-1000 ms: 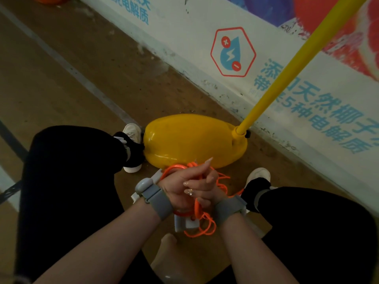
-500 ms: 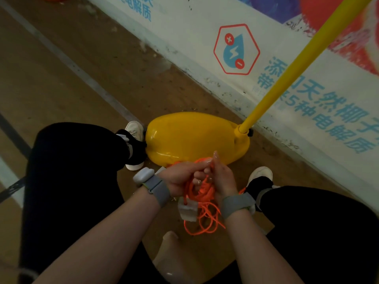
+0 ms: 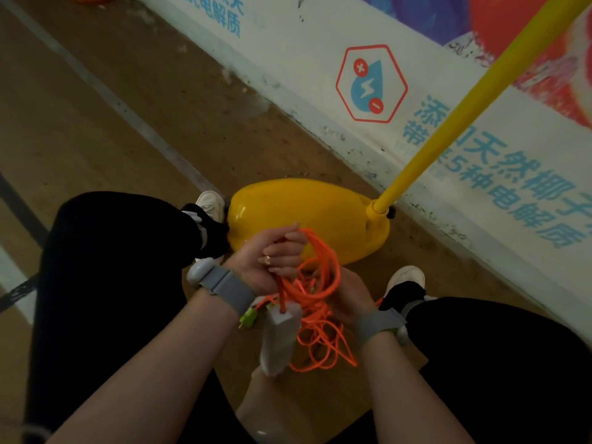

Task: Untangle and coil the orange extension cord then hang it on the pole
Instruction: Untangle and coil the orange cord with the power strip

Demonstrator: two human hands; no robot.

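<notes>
A thin orange extension cord [image 3: 320, 296] hangs in loose loops between my hands, with its white socket block [image 3: 279, 338] and a green plug [image 3: 248, 318] dangling below. My left hand [image 3: 272, 257] grips the top of the loops, fingers curled round the strands. Lower and to the right, my right hand [image 3: 350, 293] holds the bundle, partly hidden behind the cord. The yellow pole [image 3: 474, 100] rises to the upper right from its yellow base [image 3: 307, 213], just beyond my hands.
I am crouched with black-trousered knees either side and white shoes [image 3: 209, 203] [image 3: 405, 280] on the brown floor. A printed white wall banner [image 3: 371, 84] runs diagonally behind the base. Floor lines cross at the left.
My hands have parted and lifted. The left hand has raised the cord's loops higher, and the socket block and plug now hang free below.
</notes>
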